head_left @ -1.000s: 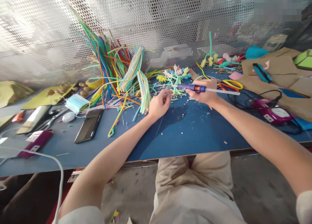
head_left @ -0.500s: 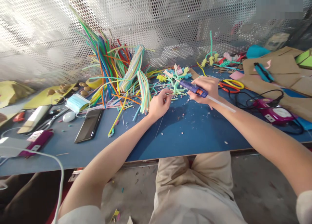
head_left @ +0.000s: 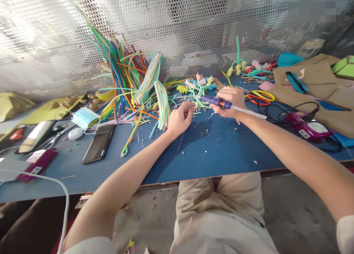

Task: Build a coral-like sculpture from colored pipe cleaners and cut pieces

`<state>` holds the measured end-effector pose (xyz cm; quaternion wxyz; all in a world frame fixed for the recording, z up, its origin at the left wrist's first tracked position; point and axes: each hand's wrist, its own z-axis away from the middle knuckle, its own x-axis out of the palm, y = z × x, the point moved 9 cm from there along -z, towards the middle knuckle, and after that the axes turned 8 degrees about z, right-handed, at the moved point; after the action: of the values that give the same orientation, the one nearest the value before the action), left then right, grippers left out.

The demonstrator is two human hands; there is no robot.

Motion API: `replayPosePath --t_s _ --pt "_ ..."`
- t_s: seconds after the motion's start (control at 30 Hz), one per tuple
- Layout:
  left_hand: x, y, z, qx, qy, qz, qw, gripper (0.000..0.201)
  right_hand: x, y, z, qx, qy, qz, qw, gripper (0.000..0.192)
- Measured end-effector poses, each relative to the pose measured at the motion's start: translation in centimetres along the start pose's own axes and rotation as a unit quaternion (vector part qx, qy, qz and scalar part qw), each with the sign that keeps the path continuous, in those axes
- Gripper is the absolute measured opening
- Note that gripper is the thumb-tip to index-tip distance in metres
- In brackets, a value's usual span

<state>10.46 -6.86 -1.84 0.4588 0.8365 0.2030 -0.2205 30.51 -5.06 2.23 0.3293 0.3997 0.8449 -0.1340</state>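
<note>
My right hand (head_left: 230, 99) is closed round a blue-purple glue gun (head_left: 212, 100), with a long translucent glue stick poking out of its back end over my wrist. The gun's nozzle points left, at the mint-green stems of a pipe-cleaner flower piece (head_left: 199, 93) with pink, yellow and blue fuzzy tips. My left hand (head_left: 181, 118) is closed, thumb and forefinger pinched at the lower left of this piece. Its fingertips partly hide the grip. Whether the nozzle touches a stem is too small to tell.
Bundles of pipe cleaners (head_left: 149, 79) lie behind my left hand. A phone (head_left: 99, 144) and a face mask (head_left: 85, 117) are to the left. Yellow-orange scissors (head_left: 260, 97), a black cable and a magenta device (head_left: 309, 125) sit right. Perforated metal (head_left: 193, 29) stands behind the table.
The glue gun has dipped, its nozzle now lower against the mint-green stems. My left hand stays in nearly the same place. The whole view has shifted slightly.
</note>
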Motion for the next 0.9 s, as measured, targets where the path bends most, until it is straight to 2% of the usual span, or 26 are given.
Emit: replayPosePath --t_s 0.67,0.9 --pt "-0.04 -0.23 0.02 -0.003 0.003 0.012 1.0 0.023 0.16 0.63 -0.19 0.034 -0.004 0.026 0.999 0.06" --pt "-0.05 -0.43 0.01 -0.006 -0.003 0.015 1.0 0.024 -0.6 0.75 -0.15 0.044 0.024 0.011 0.999 0.055"
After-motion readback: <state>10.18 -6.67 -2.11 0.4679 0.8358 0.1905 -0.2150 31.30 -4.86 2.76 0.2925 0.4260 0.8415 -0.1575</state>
